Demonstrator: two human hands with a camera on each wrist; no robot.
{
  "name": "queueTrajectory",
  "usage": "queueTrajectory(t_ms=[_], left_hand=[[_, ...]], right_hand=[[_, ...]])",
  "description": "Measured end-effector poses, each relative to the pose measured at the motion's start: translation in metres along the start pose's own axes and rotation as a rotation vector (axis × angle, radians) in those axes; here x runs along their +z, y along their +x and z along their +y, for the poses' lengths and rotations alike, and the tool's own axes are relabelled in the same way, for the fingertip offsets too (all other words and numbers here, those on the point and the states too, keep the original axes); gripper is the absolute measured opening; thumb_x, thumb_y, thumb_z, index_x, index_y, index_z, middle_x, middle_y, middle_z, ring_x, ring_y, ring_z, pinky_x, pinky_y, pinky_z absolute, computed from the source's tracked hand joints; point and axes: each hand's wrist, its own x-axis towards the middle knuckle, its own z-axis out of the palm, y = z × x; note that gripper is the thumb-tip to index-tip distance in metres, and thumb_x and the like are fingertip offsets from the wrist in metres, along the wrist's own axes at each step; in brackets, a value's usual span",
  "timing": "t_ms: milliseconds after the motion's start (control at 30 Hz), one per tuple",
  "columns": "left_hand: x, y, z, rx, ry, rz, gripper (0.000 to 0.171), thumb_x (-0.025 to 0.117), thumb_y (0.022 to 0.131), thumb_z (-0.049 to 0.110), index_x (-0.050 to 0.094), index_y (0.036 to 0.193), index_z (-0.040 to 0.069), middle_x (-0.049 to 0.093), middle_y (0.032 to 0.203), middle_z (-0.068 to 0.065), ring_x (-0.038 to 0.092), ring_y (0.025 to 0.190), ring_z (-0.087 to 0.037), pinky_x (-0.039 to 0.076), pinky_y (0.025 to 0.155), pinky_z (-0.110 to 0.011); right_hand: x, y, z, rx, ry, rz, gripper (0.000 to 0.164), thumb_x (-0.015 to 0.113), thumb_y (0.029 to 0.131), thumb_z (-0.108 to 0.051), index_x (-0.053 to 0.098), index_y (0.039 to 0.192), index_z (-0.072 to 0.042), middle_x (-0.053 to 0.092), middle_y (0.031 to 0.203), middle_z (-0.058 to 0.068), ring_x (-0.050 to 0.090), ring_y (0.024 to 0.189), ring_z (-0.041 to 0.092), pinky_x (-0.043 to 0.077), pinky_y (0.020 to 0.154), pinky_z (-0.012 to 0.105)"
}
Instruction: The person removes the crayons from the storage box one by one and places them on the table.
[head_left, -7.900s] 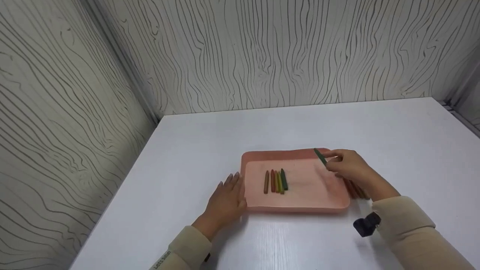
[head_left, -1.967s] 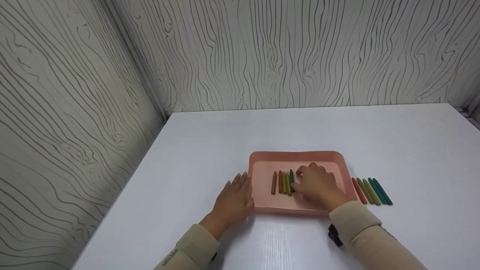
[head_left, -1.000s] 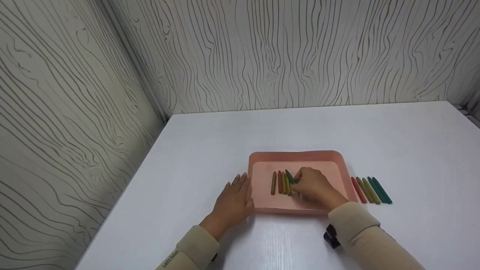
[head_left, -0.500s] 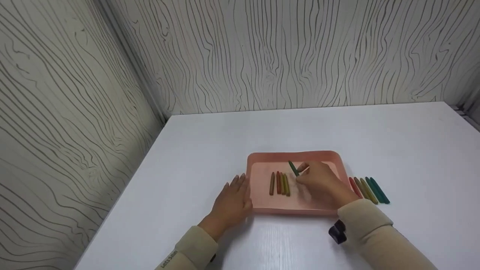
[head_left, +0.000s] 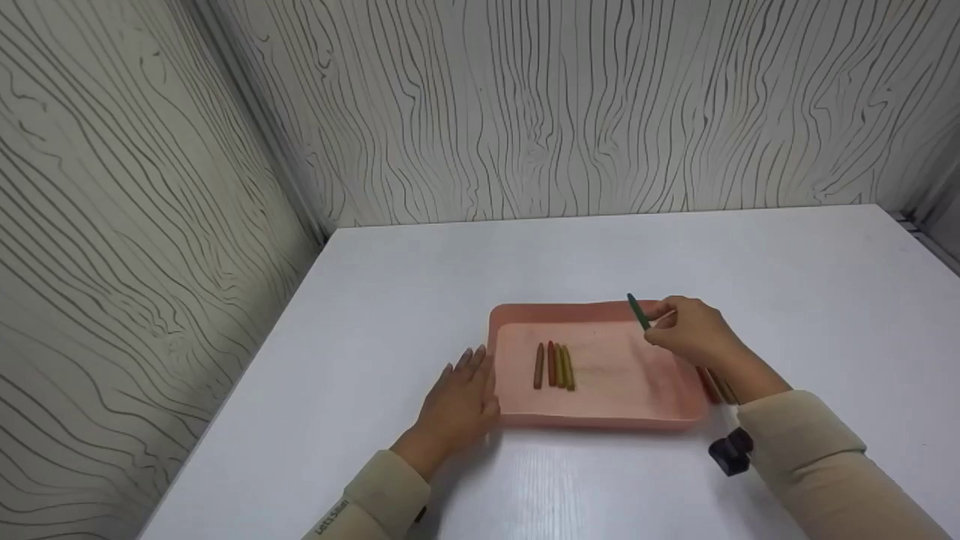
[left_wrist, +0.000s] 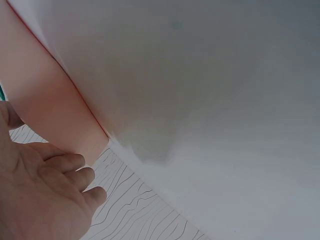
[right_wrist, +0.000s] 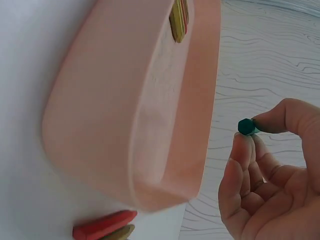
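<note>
My right hand (head_left: 694, 330) pinches a dark green crayon (head_left: 638, 311) between thumb and fingers, above the right part of the pink tray (head_left: 600, 421). In the right wrist view the green crayon (right_wrist: 246, 127) shows end-on at the fingertips. My left hand (head_left: 454, 405) rests against the tray's left side with its fingers extended; the left wrist view shows the fingers by the tray's wall (left_wrist: 55, 95). Inside the tray lie a brown crayon (head_left: 538, 366), a red crayon (head_left: 553, 364) and yellowish crayons (head_left: 568, 367) side by side.
More crayons lie on the white table (head_left: 420, 285) just right of the tray, partly hidden by my right forearm; a red crayon (right_wrist: 105, 225) shows among them in the right wrist view. Wood-grain patterned panels (head_left: 540, 112) stand behind and to the left.
The right hand has picked the green crayon from the row in the tray, lifted it and carried it rightward toward the tray's right edge. The left hand stays at the tray's left side.
</note>
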Motion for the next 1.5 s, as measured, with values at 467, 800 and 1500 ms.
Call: queueTrajectory(t_ms=[467,800,1500], left_hand=[[-0.001,-0.002,-0.002,0.016,-0.002,0.012,0.055,0.038,0.087,0.026,0.026,0.134,0.001,0.024,0.139,-0.009,0.018,0.126,-0.025,0.019,0.098,-0.042],[-0.003,-0.004,-0.002,0.024,-0.018,0.017,0.054,0.035,0.087,0.025,0.025,0.134,0.001,0.023,0.139,-0.01,0.019,0.126,-0.026,0.019,0.098,-0.043],[-0.001,-0.002,0.0,0.027,-0.022,0.021,0.054,0.038,0.086,0.024,0.028,0.133,0.001,0.025,0.138,-0.01,0.02,0.125,-0.026,0.02,0.098,-0.043]], right_hand=[[-0.034,-0.021,0.057,0.081,-0.09,0.024,0.043,0.053,0.08,-0.024,0.048,0.111,0.006,0.054,0.098,0.026,0.055,0.081,0.033,0.046,0.066,0.044],[-0.042,-0.037,0.094,0.153,-0.141,0.014,0.046,0.052,0.08,-0.025,0.047,0.11,0.009,0.055,0.096,0.027,0.054,0.078,0.031,0.045,0.059,0.04],[-0.04,-0.052,0.122,0.226,-0.129,-0.078,0.044,0.052,0.076,-0.02,0.048,0.108,0.011,0.058,0.079,0.01,0.051,0.067,0.02,0.041,0.053,0.031]])
